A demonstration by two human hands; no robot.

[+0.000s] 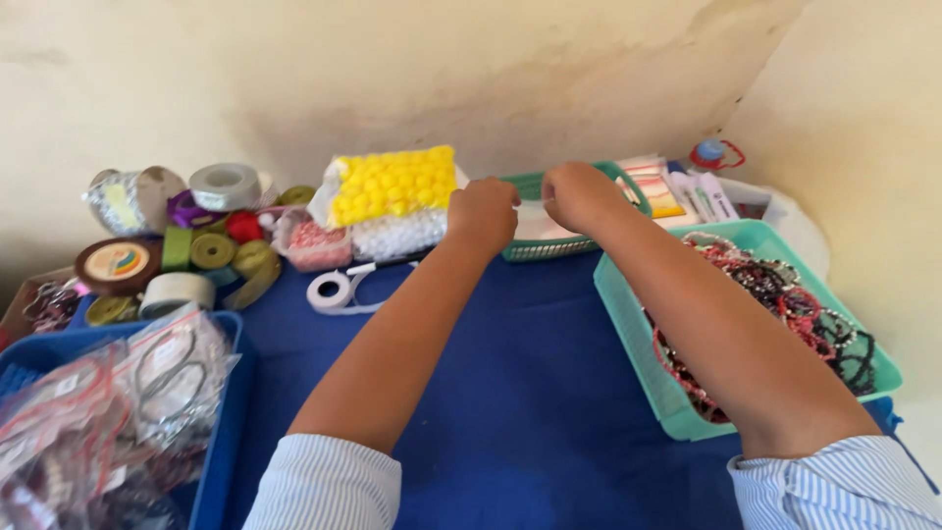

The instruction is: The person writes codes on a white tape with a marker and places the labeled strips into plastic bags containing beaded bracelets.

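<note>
Blue cloth [530, 373]: both fists, left hand [483, 214] & right hand [579, 194], grip shut at green basket [535, 251] rim.

Bright, even daylight; source direction not determinable. Soft shadows under arms on blue cloth [530, 393]. Mild glare on plastic bags [118, 402] at lower left. Overall softness, compression smearing. Wall [392, 69] low in detail. Sleeves at bottom edge slightly blurred.

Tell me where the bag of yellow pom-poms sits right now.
In the head view, the bag of yellow pom-poms sits at the far edge against the wall, just left of the left hand.
</note>
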